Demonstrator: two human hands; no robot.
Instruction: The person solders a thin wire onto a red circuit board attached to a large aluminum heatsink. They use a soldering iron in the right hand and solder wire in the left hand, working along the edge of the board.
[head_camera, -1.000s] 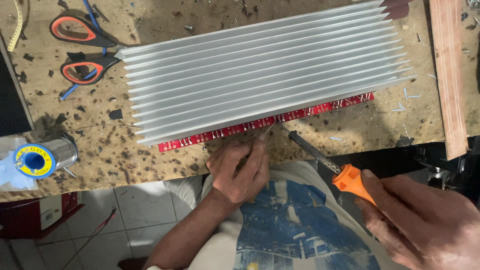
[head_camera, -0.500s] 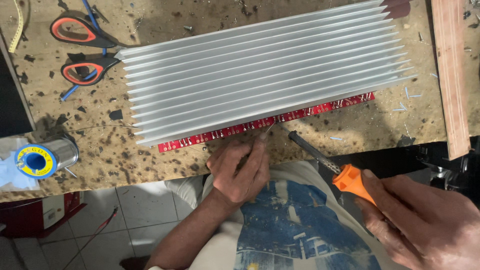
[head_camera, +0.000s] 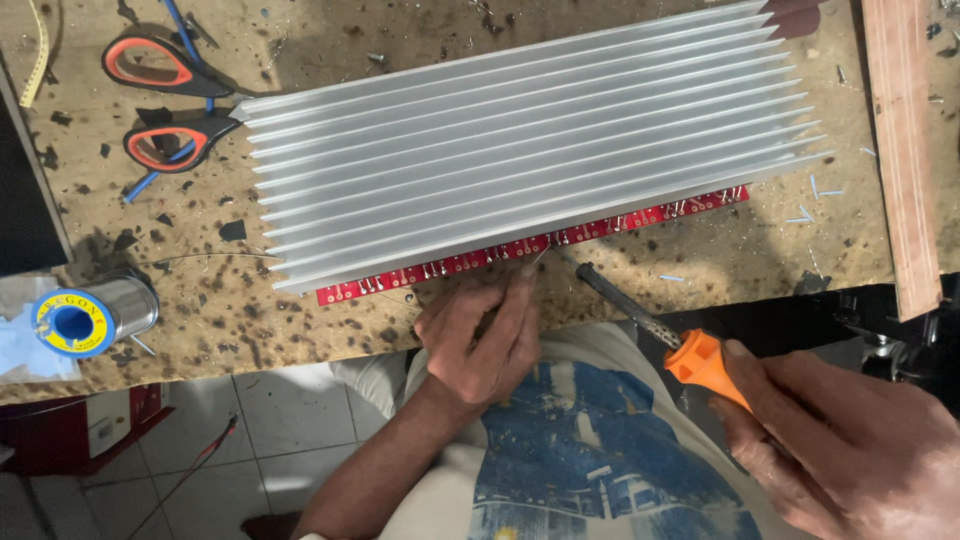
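Circuit board: a long red circuit board (head_camera: 640, 218) lies on the workbench (head_camera: 700, 270), tucked under the near edge of the heat sink, so that only a thin strip with rows of solder pads shows along the side facing the person.
Heat sink: a large finned aluminium heat sink (head_camera: 530, 140) lies slantwise across the bench, covering most of the board.
Soldering iron: a soldering iron (head_camera: 640, 318) with an orange handle and dark shaft points up and left, its tip at the board's edge near the middle of the strip.
Right hand: the right hand (head_camera: 850, 450) is closed around the orange handle, at the lower right of the view.
Left hand: the left hand (head_camera: 480, 335) rests at the bench edge just below the board, its fingers bunched and pinching a thin solder wire (head_camera: 538, 258) whose end meets the board close by the iron's tip.
Solder spool: a spool of solder (head_camera: 95, 312) with a blue and yellow end lies on the left of the bench, well apart from the hands.
Scissors: scissors (head_camera: 165, 100) with orange-lined handles lie at the upper left, blades toward the heat sink.
Wooden strip: a wooden strip (head_camera: 905, 150) runs along the right side of the bench.
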